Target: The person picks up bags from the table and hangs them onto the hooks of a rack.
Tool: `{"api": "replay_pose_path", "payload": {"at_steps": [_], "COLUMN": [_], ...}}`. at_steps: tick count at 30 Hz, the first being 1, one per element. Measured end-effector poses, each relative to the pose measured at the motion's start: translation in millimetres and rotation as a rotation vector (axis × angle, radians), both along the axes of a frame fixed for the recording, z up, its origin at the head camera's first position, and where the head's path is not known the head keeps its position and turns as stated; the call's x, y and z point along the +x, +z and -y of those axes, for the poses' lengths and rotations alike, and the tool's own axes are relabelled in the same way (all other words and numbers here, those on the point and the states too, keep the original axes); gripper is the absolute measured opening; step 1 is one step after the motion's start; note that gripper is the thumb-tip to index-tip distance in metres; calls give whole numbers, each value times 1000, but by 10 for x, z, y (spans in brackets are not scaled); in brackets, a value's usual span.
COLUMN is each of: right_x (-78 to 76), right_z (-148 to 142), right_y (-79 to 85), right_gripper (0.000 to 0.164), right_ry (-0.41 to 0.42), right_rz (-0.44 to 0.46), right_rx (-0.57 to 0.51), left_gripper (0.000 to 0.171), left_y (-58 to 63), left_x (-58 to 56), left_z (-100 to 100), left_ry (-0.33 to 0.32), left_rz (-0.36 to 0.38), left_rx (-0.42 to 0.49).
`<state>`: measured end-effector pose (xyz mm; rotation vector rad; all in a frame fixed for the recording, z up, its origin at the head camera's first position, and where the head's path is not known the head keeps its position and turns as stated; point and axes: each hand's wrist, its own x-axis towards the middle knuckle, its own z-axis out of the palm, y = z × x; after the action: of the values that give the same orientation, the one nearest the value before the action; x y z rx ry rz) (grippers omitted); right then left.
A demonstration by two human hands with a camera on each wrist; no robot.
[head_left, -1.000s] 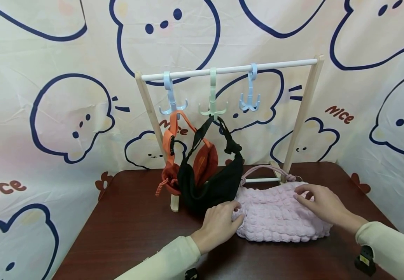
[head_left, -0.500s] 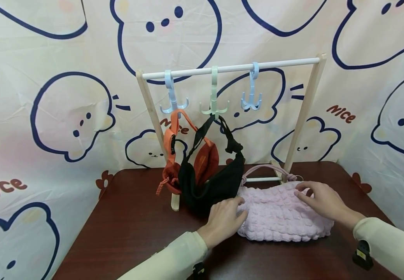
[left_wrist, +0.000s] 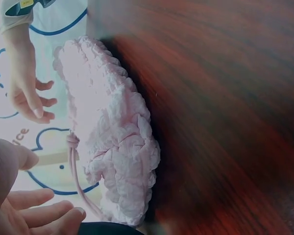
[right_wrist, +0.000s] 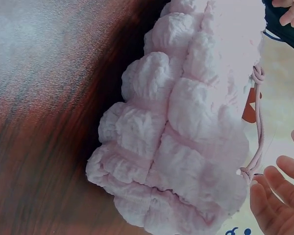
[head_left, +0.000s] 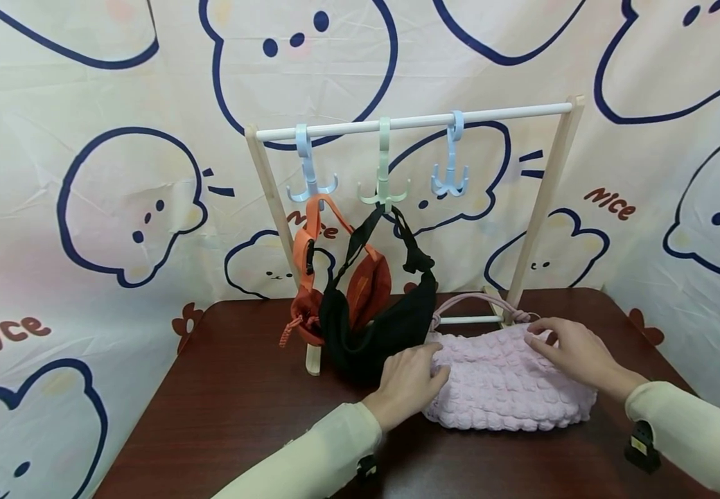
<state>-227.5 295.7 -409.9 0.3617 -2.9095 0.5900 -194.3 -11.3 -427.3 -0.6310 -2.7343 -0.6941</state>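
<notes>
Rust-red fabric bag point(head_left: 369, 291) first, far left of the three, dangling by its flat orange strap from a pale blue plastic hook point(head_left: 308, 166) on a wooden-legged rack with a white rod point(head_left: 416, 121); it's half hidden, and whatever it holds is out of sight. Slung partly across it, at about five o'clock, comes a limp black cloth bag point(head_left: 378, 339), looped on a pale green plastic hook point(head_left: 384, 166), contents hidden too.

On we go: the left hand point(head_left: 411, 381), fingers loosely bent and apart, grasping nothing, a gap showing to the next bag in the wrist views. And at three o'clock from that hand, the puffy pale pink quilted cloth bag point(head_left: 509, 381), resting on the dark red-brown wood-grain table point(head_left: 241, 402), knotted cord handle point(head_left: 475, 296) arching up at its eleven o'clock; its inside can't be seen. Over at its two o'clock, the right hand point(head_left: 574, 352), half open, thumb and fingers apart, gripping nothing, close beside the fabric.

Now the lettering, left to right across the cream cartoon-print cloth point(head_left: 147, 104): a red-brown "Nice" at eight o'clock, another behind the orange strap, partly covered, then a third at two o'clock, crisp and whole. Lower, at four o'clock, a black wrist device point(head_left: 642, 445) carries a yellowish label, too small to read.
</notes>
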Motion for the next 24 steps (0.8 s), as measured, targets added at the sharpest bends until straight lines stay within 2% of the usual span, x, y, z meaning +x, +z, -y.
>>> {"api": "replay_pose_path", "payload": {"at_steps": [5, 10, 17, 24], "right_x": [-26, -64, -114, -196], "right_z": [0, 7, 13, 29], "right_y": [-4, 7, 47, 81], "right_gripper": [30, 30, 28, 27], "right_ry": [-3, -6, -15, -33], "right_rz": [-12, -23, -46, -9], "right_rx": [-14, -23, -36, -43], "left_gripper": [39, 40, 38, 42], "left_y": [-5, 0, 11, 15], "left_x": [-47, -116, -201, -255], "left_z": [-30, -59, -73, -96], "left_ry": [-11, 16, 51, 58], "left_rz": [9, 12, 71, 79], "left_rx": [12, 9, 1, -8]}}
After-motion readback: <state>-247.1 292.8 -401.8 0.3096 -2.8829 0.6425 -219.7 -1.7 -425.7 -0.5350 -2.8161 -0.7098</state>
